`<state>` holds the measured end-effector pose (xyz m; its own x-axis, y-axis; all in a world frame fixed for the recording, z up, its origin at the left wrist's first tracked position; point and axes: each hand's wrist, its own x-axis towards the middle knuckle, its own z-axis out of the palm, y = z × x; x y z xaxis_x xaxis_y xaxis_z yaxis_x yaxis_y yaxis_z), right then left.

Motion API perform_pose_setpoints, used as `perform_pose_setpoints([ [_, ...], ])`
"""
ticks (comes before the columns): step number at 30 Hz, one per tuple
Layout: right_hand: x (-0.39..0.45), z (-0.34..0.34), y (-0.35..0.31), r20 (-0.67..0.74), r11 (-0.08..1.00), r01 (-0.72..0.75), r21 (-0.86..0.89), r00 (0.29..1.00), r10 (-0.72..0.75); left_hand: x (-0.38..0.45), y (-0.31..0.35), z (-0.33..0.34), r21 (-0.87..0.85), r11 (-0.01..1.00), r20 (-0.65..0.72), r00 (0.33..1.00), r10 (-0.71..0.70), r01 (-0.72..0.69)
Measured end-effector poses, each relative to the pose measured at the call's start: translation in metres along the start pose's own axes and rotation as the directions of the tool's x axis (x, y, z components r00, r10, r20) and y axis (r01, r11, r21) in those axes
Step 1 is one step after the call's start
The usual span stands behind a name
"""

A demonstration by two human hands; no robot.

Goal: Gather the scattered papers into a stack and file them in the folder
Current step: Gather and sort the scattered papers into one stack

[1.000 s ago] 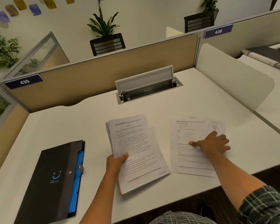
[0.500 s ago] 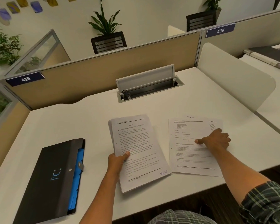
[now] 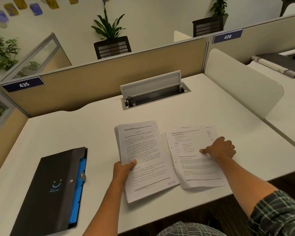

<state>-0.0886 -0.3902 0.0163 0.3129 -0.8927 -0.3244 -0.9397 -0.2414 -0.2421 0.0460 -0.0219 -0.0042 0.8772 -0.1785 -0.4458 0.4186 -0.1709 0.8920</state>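
Observation:
A stack of printed papers [image 3: 143, 150] lies on the white desk [image 3: 58, 130] in front of me. My left hand [image 3: 124, 169] grips its left edge, thumb on top. Just right of the stack lie loose printed sheets [image 3: 191, 167], their left edge almost touching it. My right hand [image 3: 220, 148] sits at the right edge of the loose sheets, with curled fingers and the thumb pressed on top. The black folder [image 3: 54, 193], with blue dividers showing along its right side, lies shut at the left near the front edge.
An open cable box [image 3: 153, 94] with a raised lid is set into the desk behind the papers. A tan partition [image 3: 92, 82] runs along the back. A white divider panel [image 3: 242, 86] bounds the right side. The desk's front edge is close under the papers.
My right hand went from flat with spread fingers to curled, and it drew the loose sheets leftward up to the stack. My left hand kept its grip on the stack.

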Motion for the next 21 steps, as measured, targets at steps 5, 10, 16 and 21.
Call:
perform_pose_setpoints([
  [5, 0.005, 0.003, -0.003, 0.111, 0.979, -0.054, 0.194, 0.993, 0.033, -0.001, 0.001, -0.005, -0.008, 1.0, -0.015, 1.0, -0.006, 0.006],
  [10, 0.004, 0.01, 0.002, 0.088, 0.956, 0.035, 0.29, 0.994, -0.063, -0.001, 0.004, -0.013, -0.005, 1.0, -0.031, 1.0, -0.004, 0.003],
  [16, 0.001, 0.004, 0.0, -0.049, 0.791, 0.224, 0.569, 0.97, -0.239, -0.003, 0.01, -0.024, -0.042, 0.999, -0.032, 0.999, -0.002, 0.001],
  [21, -0.011, -0.031, -0.025, -0.142, 0.371, 0.306, 0.877, 0.902, -0.408, -0.001, 0.016, -0.029, -0.04, 0.999, -0.034, 0.999, 0.004, -0.005],
])
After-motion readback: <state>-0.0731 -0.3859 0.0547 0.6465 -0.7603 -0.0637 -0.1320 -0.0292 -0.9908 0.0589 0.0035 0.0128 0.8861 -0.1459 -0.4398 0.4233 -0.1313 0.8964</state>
